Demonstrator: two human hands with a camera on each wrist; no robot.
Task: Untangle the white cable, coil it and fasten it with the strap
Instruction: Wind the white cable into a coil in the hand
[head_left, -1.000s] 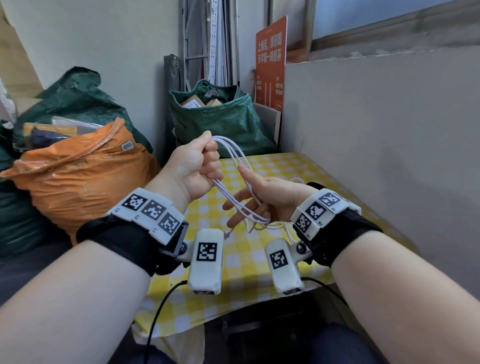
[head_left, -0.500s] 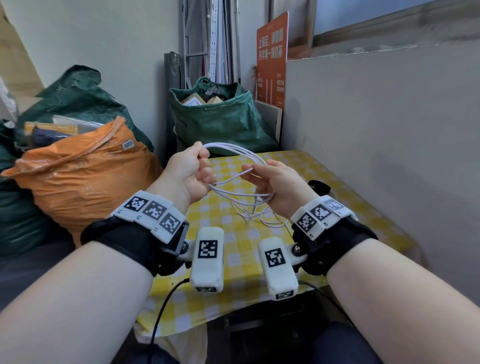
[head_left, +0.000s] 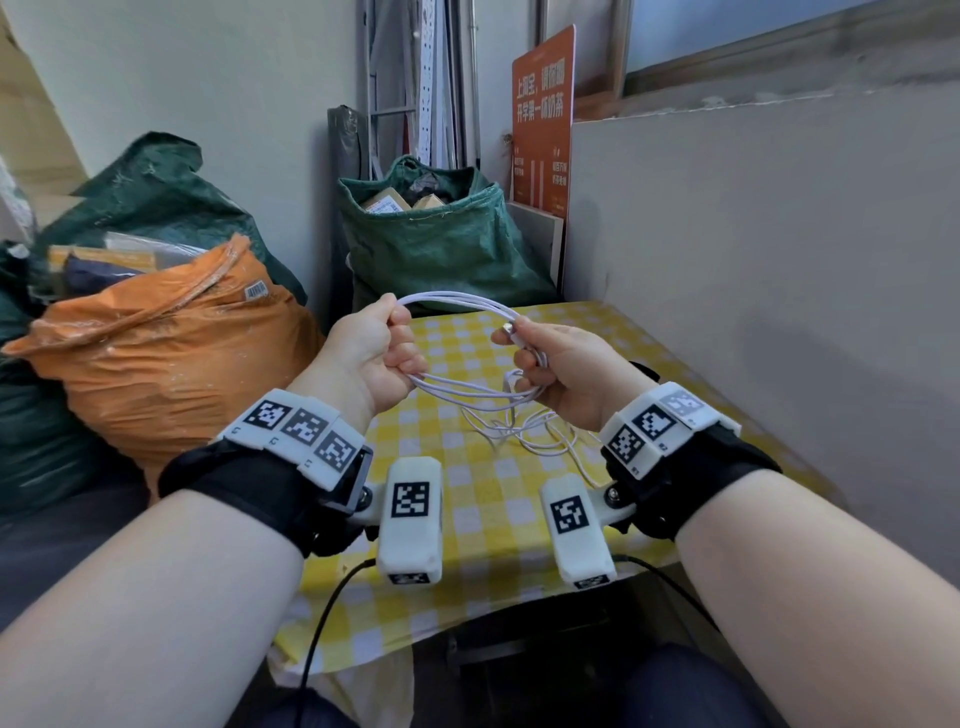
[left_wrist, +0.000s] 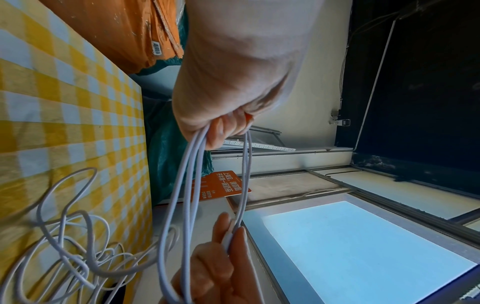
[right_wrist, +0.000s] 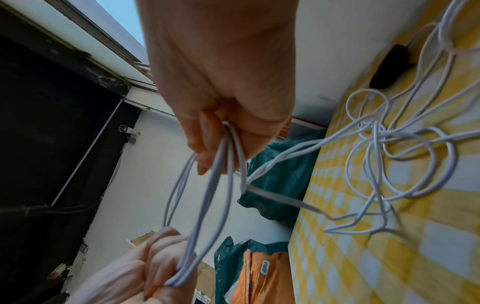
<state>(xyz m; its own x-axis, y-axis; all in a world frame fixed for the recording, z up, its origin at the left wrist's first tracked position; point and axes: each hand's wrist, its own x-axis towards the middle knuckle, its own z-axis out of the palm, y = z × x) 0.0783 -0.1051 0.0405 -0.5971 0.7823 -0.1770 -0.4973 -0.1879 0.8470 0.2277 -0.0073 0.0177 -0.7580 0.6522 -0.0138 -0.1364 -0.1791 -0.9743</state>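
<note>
- Left hand (head_left: 371, 353) fist-grips the loops of the white cable (head_left: 467, 304); right hand (head_left: 563, 366) pinches the opposite side.
- Remaining cable lies knotted on the counter (head_left: 467, 499).
- Risk: pulling in more cable tightens the snarl; loops may slip from the right grip.

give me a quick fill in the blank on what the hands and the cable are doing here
1. Both hands hold loops of the ____ cable.
2. The left hand and the right hand hold the loops ____ the table.
3. The rest of the cable lies in a loose ____ on the checked cloth.
4. Left of the table sits an ____ bag.

Missing words: white; above; tangle; orange
</note>
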